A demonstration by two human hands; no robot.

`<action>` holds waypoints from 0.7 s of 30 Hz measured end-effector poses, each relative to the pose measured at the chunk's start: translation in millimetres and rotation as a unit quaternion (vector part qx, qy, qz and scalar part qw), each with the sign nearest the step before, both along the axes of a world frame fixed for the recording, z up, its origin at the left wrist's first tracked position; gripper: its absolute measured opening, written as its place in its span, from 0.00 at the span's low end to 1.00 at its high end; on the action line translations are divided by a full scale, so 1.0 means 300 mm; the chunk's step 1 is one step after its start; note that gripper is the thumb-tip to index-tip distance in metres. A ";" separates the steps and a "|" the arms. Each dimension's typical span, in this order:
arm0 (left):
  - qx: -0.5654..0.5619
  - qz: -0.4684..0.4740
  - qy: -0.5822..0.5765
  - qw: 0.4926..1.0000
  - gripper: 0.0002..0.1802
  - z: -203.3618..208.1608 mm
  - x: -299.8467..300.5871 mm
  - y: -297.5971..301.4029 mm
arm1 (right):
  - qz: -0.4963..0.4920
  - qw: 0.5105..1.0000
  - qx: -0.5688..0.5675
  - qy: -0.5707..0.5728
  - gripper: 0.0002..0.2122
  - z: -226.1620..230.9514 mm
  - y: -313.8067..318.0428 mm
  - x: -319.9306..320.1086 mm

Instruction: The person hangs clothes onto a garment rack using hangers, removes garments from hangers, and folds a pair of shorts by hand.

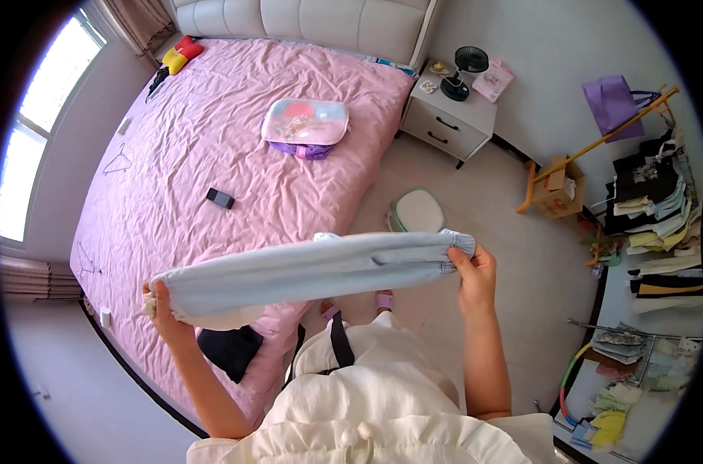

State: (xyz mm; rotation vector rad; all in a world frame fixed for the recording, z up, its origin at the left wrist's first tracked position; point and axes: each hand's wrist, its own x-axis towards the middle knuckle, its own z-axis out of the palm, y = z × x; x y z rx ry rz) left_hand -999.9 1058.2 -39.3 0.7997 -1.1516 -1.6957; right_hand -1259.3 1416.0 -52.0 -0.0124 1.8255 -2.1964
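A pair of pale blue trousers is stretched out lengthwise between my two hands, in front of my body. My left hand grips one end, which is wider and shows a cream-coloured part along its lower edge. At the opposite end, my right hand pinches the gathered elastic edge, thumb on top. The fabric hangs above the bed's near corner and the floor, nearly level and slightly higher on the right. A folded black cloth lies on the bed below my left hand.
The pink-covered bed bears a purple-and-pink bag, a dark phone-like device and wire hangers. A stool stands beyond the trousers. Past it is a nightstand with a black fan. Clothes racks line the right side.
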 end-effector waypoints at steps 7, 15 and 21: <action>0.018 -0.043 -0.055 0.997 0.09 -0.145 0.041 -0.034 | -0.002 0.997 0.069 0.031 0.07 -0.045 -0.025 -0.021; -0.105 -0.087 -0.528 0.838 0.09 -0.406 0.139 -0.020 | 0.124 0.989 0.039 0.070 0.05 0.040 -0.124 0.037; -0.199 -0.318 -0.306 0.875 0.10 -0.173 -0.190 0.316 | 0.300 0.899 0.200 0.247 0.06 0.106 -0.170 0.075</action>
